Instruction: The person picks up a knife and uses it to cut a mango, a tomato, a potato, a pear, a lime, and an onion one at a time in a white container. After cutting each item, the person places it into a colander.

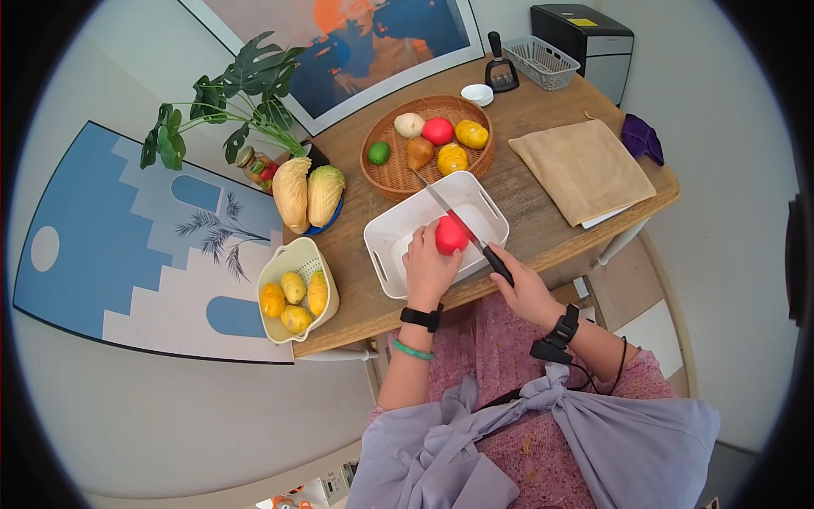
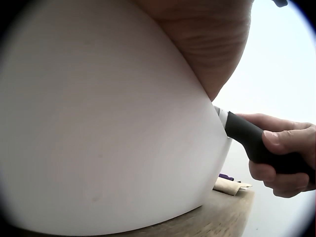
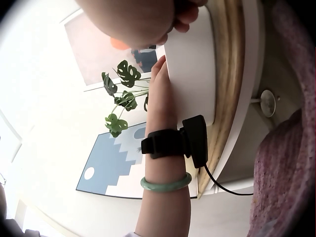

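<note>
In the head view, my left hand (image 1: pixel 430 265) holds a bright red, round fruit or vegetable (image 1: pixel 450 238) over the white plastic basin (image 1: pixel 394 244). My right hand (image 1: pixel 527 295) grips the black handle (image 1: pixel 498 265) of a knife. Its blade (image 1: pixel 439 200) slants up and left across the red piece, overlapping its upper right side. From the left wrist, the basin's outer wall (image 2: pixel 113 133) fills much of the picture, while the right hand (image 2: pixel 291 148) shows wrapped round the knife handle (image 2: pixel 252 138). The right wrist view hides the blade behind the hand and basin.
Behind the basin stands a wicker basket (image 1: pixel 373 176) of mixed produce. To the left are a cream colander (image 1: pixel 333 297) with several yellow pieces and two cabbages (image 1: pixel 291 195). A folded beige cloth (image 1: pixel 585 170) lies at right; a black-handled tool (image 1: pixel 500 75) stands at the back.
</note>
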`<state>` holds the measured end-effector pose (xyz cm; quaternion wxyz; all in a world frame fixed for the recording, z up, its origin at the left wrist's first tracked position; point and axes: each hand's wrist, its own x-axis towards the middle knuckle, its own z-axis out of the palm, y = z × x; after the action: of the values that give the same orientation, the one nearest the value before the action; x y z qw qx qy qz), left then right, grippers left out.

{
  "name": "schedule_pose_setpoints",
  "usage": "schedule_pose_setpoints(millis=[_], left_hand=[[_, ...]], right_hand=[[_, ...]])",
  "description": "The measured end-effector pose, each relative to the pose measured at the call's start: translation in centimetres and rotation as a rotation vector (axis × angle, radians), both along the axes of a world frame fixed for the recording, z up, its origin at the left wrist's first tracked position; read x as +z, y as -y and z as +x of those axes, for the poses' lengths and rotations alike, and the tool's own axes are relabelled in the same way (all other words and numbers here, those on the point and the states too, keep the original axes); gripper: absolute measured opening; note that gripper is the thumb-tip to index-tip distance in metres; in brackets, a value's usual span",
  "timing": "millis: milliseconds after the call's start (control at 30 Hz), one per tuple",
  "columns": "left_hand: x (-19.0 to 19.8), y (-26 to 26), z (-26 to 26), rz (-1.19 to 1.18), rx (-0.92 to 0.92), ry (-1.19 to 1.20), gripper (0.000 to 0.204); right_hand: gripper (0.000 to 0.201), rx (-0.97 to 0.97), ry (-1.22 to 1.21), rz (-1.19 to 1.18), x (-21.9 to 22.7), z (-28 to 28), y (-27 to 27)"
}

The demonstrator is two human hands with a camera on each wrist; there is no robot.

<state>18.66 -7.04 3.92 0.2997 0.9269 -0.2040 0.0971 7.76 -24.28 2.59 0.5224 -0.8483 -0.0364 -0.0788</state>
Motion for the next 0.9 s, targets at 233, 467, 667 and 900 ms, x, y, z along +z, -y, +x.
schedule_pose_setpoints(millis=[233,467,667,900], left_hand=[[-0.45,-0.02,0.11,0.037,0.059,0.008,0.062],[0.01,0.04,0.04,-0.042,0.031,-0.016,0.06],[-0.25,-0.1,0.39,-0.028,0.005,-0.051,0.062],[-0.29,0.16,0.05,0.057,0.071,0.02,0.065]], right_hand=[[0.051,-0.042,0.109,-0.023,-0.94,0.15,-0.01],[0.051,-0.034,0.152,-0.029,-1.0,0.09,0.05],[0.051,-0.039,0.136,-0.029,-0.73,0.09,0.02],[0.051,-0.037,0.127,-0.024,-0.98,0.15,0.0]])
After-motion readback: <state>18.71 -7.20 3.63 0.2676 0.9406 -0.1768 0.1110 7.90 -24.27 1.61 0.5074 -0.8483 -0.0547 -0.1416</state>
